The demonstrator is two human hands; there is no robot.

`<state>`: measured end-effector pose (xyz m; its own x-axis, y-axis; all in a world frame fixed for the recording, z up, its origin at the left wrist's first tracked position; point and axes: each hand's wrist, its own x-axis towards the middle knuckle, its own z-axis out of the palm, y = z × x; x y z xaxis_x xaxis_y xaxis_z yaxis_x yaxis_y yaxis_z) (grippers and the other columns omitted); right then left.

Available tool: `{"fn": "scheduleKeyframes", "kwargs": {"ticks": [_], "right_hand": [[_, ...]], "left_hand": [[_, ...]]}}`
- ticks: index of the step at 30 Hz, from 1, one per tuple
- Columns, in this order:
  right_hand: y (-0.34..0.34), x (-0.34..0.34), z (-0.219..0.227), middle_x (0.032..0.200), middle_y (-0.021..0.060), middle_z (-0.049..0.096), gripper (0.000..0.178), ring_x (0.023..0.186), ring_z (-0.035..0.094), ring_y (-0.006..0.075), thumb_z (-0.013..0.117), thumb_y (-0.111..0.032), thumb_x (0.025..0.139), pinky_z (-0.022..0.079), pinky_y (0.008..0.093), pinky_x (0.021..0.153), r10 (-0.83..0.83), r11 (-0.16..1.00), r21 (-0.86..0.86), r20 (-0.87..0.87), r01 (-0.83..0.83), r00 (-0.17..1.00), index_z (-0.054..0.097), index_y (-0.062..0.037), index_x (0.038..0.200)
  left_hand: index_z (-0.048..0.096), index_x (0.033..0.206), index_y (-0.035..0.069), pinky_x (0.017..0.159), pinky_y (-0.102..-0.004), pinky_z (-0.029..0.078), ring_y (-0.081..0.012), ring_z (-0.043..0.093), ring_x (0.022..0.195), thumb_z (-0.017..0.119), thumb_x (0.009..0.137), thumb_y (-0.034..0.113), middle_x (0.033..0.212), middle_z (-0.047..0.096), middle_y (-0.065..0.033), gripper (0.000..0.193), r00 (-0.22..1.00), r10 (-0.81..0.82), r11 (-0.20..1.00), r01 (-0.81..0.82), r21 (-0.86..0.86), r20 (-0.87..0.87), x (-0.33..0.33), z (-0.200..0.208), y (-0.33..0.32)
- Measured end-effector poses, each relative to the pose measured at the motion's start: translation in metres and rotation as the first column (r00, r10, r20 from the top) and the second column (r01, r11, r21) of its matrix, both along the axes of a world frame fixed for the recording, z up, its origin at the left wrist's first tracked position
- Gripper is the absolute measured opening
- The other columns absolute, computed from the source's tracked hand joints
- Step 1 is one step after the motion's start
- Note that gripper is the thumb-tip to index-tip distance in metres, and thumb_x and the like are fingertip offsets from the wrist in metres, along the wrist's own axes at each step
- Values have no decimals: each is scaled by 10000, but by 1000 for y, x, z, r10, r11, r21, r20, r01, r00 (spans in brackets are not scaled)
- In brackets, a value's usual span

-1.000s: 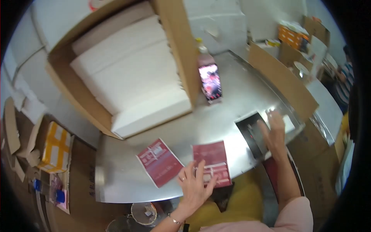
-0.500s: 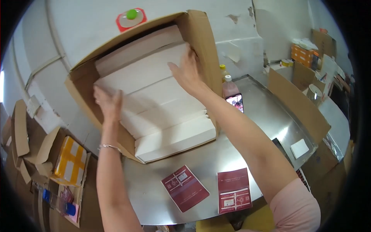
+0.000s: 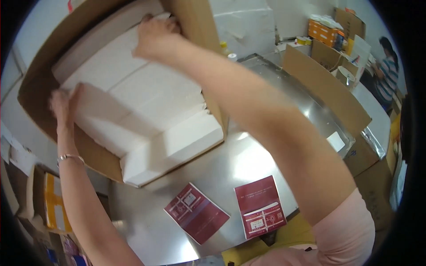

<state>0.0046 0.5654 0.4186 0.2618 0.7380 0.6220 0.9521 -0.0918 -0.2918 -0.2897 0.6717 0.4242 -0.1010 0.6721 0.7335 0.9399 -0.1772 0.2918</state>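
A large open cardboard box [image 3: 204, 57] stands tilted toward me on the metal table, packed with several long white boxes [image 3: 191, 142] in rows. Both my hands are inside it, at the two ends of one upper white box [image 3: 108, 57]. My left hand [image 3: 64, 104] is at its left end, thumb on top and fingers down the side, slightly blurred. At the right end, my right hand [image 3: 157, 37] curls its fingers over the edge, fingertips partly hidden. Two dark red printed cards, a left one [image 3: 197, 213] and a right one [image 3: 261, 207], lie on the table in front.
The metal table [image 3: 155, 213] reaches to the right, where an open cardboard carton [image 3: 324, 95] and a small white square [image 3: 336, 142] lie. Bottles [image 3: 225, 49] stand behind the large box. A yellow-taped parcel [image 3: 55, 204] sits low left. A person [image 3: 387, 75] in stripes is far right.
The view has shifted, so the large box appears farther left and closer. My right hand's fingers have curled further over the white box's end. A person has come into view at right.
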Motion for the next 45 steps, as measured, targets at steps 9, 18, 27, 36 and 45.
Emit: {"fn": "scheduleKeyframes", "kwargs": {"ticks": [9, 18, 27, 36, 45], "right_hand": [[-3, 0, -12, 1267, 339, 540, 990, 1210, 546, 454, 789, -408, 679, 449, 483, 1039, -76, 949, 295, -137, 113, 988, 330, 64, 1419], [-25, -8, -44, 1172, 274, 516, 831, 1029, 608, 456, 816, -376, 623, 520, 516, 839, 258, 829, 554, -260, -75, 930, 417, -123, 1307], [-187, 8, -152, 1194, 146, 548, 898, 1077, 577, 341, 912, -281, 563, 505, 413, 883, 361, 762, 603, -94, -236, 928, 436, -50, 1289], [-270, 198, -294, 1178, 250, 542, 798, 1105, 580, 425, 869, -336, 622, 509, 472, 932, 37, 999, 48, -427, -18, 903, 491, -124, 1292], [-254, 217, -227, 1307, 227, 554, 806, 1244, 535, 366, 785, -531, 742, 414, 417, 1058, -12, 880, -445, -370, -166, 929, 565, -32, 1337]], "left_hand": [[656, 1040, -30, 784, -356, 535, -268, 665, 864, 822, 682, 450, 1003, 680, -149, 622, 852, -497, 857, 512, -59, 165, -8, -2, 16], [471, 1324, -29, 995, -441, 463, -389, 597, 1140, 826, 705, 372, 1206, 604, -255, 819, 933, -349, 780, 236, 579, 91, 10, -45, -66], [337, 1453, 35, 1085, -458, 436, -342, 489, 1257, 745, 721, -40, 1386, 426, -204, 841, 927, -271, 862, 114, 494, 259, 30, -148, -297], [420, 1355, -38, 1082, -470, 371, -426, 450, 1248, 763, 718, 154, 1302, 460, -285, 748, 820, -544, 802, 570, -178, 177, 147, -290, -279], [350, 1424, -66, 941, -438, 495, -391, 644, 1079, 753, 758, 326, 1195, 600, -336, 872, 799, -362, 530, 601, -599, 481, 155, -236, -253]]}}
